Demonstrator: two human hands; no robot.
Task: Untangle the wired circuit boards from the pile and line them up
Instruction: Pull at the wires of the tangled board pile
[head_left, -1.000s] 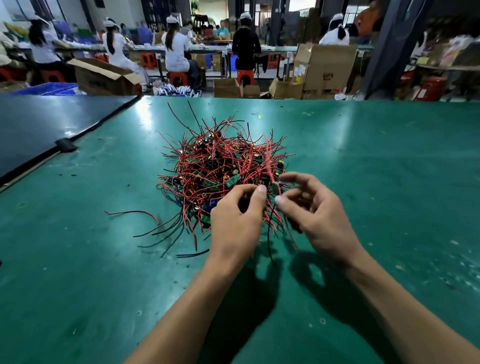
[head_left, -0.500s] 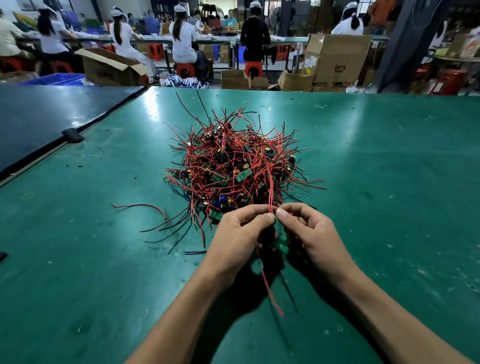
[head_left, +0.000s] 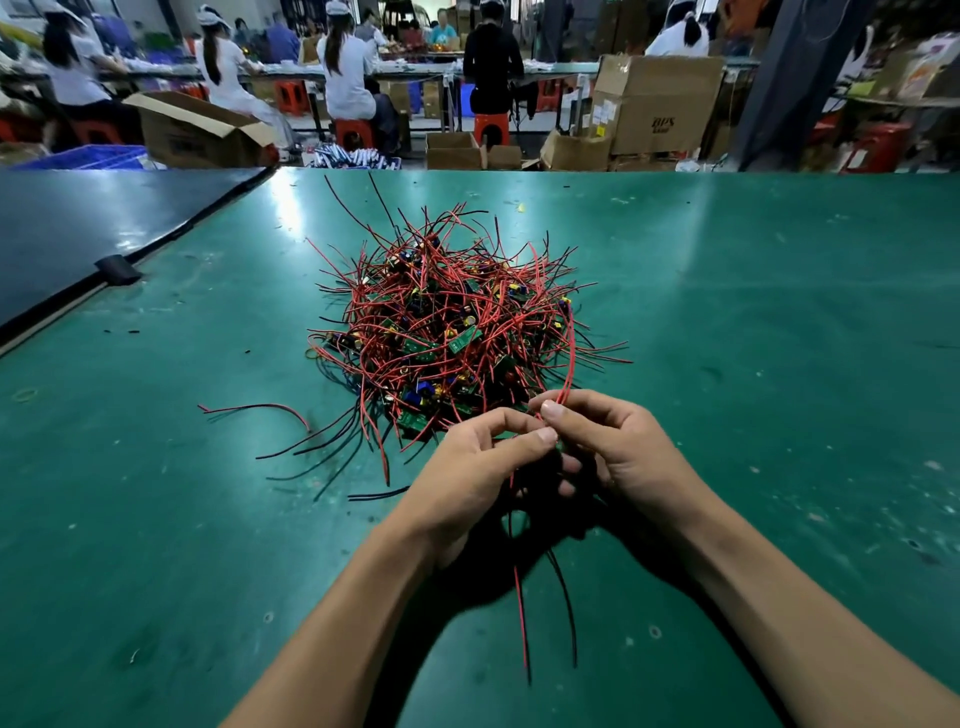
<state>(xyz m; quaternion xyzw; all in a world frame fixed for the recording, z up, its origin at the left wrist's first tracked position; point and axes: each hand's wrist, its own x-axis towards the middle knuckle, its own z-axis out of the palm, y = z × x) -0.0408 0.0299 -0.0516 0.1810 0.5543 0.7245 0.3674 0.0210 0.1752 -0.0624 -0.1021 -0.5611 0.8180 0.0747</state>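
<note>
Pile (head_left: 452, 332) of wired circuit boards sits mid-table, just beyond both hands. It's thin red & black insulated wires, springy, sticking out every way like a nest, w/ small flat green boards & blue/yellow parts tucked in btw. Its near edge is just beside the fingertips. Table (head_left: 753, 364) has a matte green mat top, scuffed, flecked w/ pale specks, w/ a glare streak toward the far end.

Left hand (head_left: 467, 478) is raised, palm turned inward. Thumb & forefinger pinch a held piece (head_left: 559, 448) that's mostly hidden. Only a green sliver shows, so can't tell its shape. Other fingers are curled under.

Right hand (head_left: 623, 452) has its back toward the camera. Thumb & forefinger nip a red wire (head_left: 571, 353) that rises in a gentle curve over the pile's right side, & the remaining fingers curl loosely below. The two thumbs nearly touch. Both forearms are bare, coming in from the bottom edge in a V.

Hanging wires (head_left: 521, 613), one red & one black, droop from under the hands toward the camera, slightly bowed.

Loose red wire (head_left: 260, 408) lies flat left of the pile, apart from it. Darker tabletop (head_left: 78, 228) abuts on the left, glossy, w/ a small black block (head_left: 117, 270) at the seam.

Background: big cardboard box (head_left: 660, 104) w/ dark print reading approx. "BPS"; its small labels are too tiny to read. There's an open cardboard box (head_left: 192, 130) on the left, plus red stools (head_left: 491, 127) & seated people (head_left: 343, 73) in white tops, backs turned.
</note>
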